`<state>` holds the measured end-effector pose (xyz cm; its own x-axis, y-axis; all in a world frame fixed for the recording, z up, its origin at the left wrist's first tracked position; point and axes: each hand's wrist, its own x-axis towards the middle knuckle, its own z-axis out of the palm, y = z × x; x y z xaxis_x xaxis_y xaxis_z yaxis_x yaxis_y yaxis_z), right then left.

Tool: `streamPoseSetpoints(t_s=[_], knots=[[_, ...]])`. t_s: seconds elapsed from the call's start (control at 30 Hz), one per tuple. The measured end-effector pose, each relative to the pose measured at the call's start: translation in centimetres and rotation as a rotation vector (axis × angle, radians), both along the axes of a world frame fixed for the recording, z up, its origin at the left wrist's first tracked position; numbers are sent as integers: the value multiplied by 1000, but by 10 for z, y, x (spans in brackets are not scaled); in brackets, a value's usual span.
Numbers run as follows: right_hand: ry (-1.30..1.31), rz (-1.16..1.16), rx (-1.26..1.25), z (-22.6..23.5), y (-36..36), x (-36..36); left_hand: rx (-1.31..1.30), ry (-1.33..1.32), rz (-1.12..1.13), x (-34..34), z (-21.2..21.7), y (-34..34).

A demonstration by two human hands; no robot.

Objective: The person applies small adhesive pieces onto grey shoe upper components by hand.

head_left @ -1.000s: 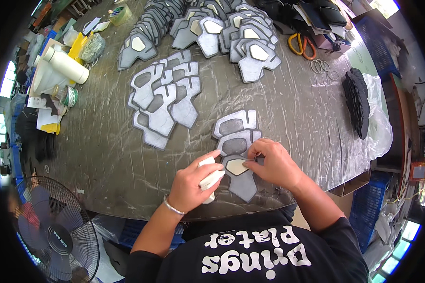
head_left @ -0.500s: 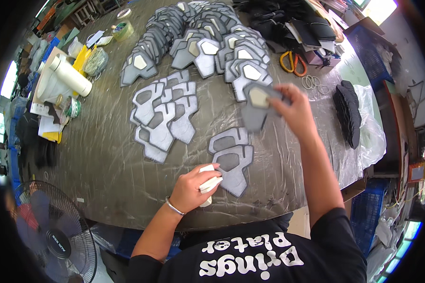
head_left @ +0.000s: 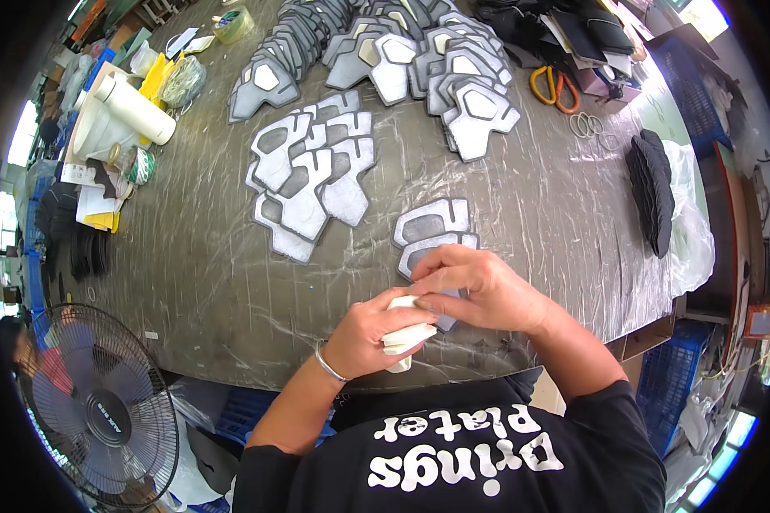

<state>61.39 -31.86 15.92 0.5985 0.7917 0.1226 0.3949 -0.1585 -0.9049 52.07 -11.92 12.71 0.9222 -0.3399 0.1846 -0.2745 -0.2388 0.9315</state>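
My left hand (head_left: 366,336) is closed round a small stack of cream-white pads (head_left: 411,339) near the table's front edge. Thumb and fingers of my right hand (head_left: 492,295) pinch at the top end of that stack; the fingertips partly hide what they grip. Below and behind the right hand lie two overlapping grey shaped pieces (head_left: 429,224) with dark rims and cut-out openings. A grey piece with a white pad in its opening (head_left: 477,120) lies on top at the near end of the right-hand row.
More grey pieces with open cut-outs (head_left: 347,192) overlap at mid-table. Long rows of padded pieces (head_left: 269,81) lie behind. Orange-handled scissors (head_left: 554,90), elastic rings (head_left: 584,126) and a black padded item (head_left: 649,192) are rightward. A white bottle (head_left: 137,109) and a fan (head_left: 103,410) stand left.
My right hand has let go of the padded grey piece, now on the right-hand row, and come back to the cream-white stack in my left hand. The whole view has shifted slightly.
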Motion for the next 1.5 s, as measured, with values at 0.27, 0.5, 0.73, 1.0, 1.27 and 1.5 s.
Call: streamPoseSetpoints(t_s=[0.27,0.5,0.73,1.0,1.27,1.5], knots=[[722,-393,122,-11,-17,-17,-246,120,284,-17,-7,-5],[-83,-498,54,-14,0,-53,-516,521,596,-25,7,-31],[-84,-435,35,-3,4,-58,-457,607,534,-26,7,-23],[1024,-450,-4,-2,-22,-38,385,-526,267,-17,-6,-6],[1051,-386,-173,-11,-28,-18,381,-424,180,-4,-7,-1],[754,-552,-232,-25,-17,-4,355,15,171,5,-3,3]])
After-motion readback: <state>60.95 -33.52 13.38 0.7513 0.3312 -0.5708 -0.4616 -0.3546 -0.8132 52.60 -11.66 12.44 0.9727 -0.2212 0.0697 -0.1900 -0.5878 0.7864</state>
